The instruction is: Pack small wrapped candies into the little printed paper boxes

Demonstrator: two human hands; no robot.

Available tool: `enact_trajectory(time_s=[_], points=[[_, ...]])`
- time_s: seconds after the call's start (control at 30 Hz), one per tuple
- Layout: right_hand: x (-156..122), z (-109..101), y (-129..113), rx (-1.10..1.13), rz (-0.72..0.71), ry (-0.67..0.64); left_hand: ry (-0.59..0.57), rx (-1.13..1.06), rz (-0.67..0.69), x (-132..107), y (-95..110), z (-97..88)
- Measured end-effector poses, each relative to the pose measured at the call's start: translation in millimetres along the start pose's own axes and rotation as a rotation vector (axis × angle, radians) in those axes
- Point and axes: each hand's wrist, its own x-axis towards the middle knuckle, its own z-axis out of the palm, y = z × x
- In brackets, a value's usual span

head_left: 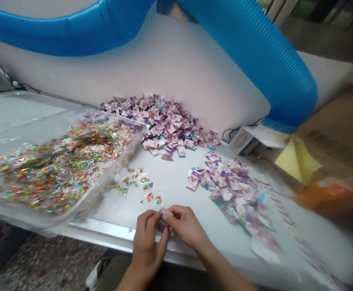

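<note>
My left hand (147,238) and my right hand (185,224) meet at the front edge of the table, their fingers closed around one small box (165,211). Only a pale flap of it shows between the fingertips; the rest is hidden. Just beyond my hands lie several small clear packets of coloured candy (147,185). To the left, a clear plastic tray (103,184) holds a heap of the same packets (58,169). On the right is a loose spread of small white and purple printed boxes (225,178).
A large pile of small printed boxes (164,121) leans against the back wall. A blue corrugated hose (249,52) arches overhead. At the right are a blue and white box (244,140), a yellow folded sheet (297,159) and a blurred orange item (324,196).
</note>
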Motion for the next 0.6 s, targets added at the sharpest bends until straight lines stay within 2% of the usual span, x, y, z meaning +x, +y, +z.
enact_trajectory(time_s=[0.1,0.27,0.33,0.4,0.5,0.6], points=[[-1,0,-4,-0.029,-0.003,-0.027,-0.128,-0.176,-0.176,6,-2,-17.1],[-6,1,-11,-0.162,-0.036,-0.033,-0.399,-0.667,-0.715,31,-12,-34.1],[-8,1,-12,-0.183,-0.067,-0.041,-0.485,-0.802,-0.863,41,-15,-36.3],[-10,1,-13,-0.130,-0.059,-0.071,-0.547,-0.879,-0.933,47,-16,-37.8],[-11,2,-12,0.056,0.021,-0.112,-0.598,-0.915,-0.954,50,-14,-39.7],[-9,7,-7,0.184,0.077,-0.056,-0.605,-0.946,-0.974,48,-13,-40.5]])
